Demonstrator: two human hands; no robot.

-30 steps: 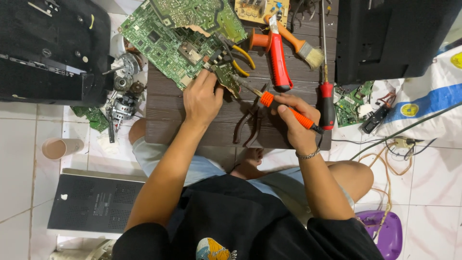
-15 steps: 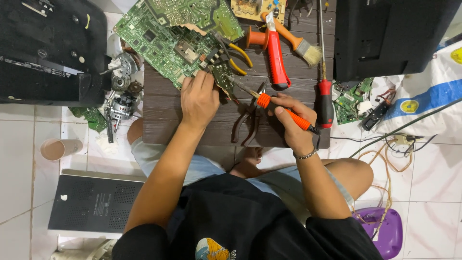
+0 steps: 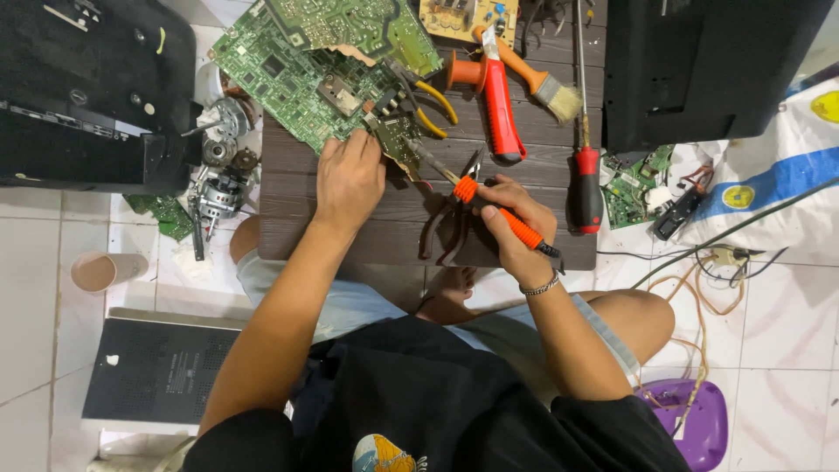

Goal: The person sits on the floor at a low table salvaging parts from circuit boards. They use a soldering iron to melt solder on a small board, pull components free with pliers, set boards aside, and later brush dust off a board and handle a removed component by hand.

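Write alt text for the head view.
A seated person's right hand holds an orange-handled screwdriver to a green circuit board that the left hand steadies on a dark wooden board. Pliers lie beside the right hand.

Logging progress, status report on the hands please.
Left hand pressing green circuit board. Right hand gripping orange-handled screwdriver, tip at board. Dark pliers beside it.
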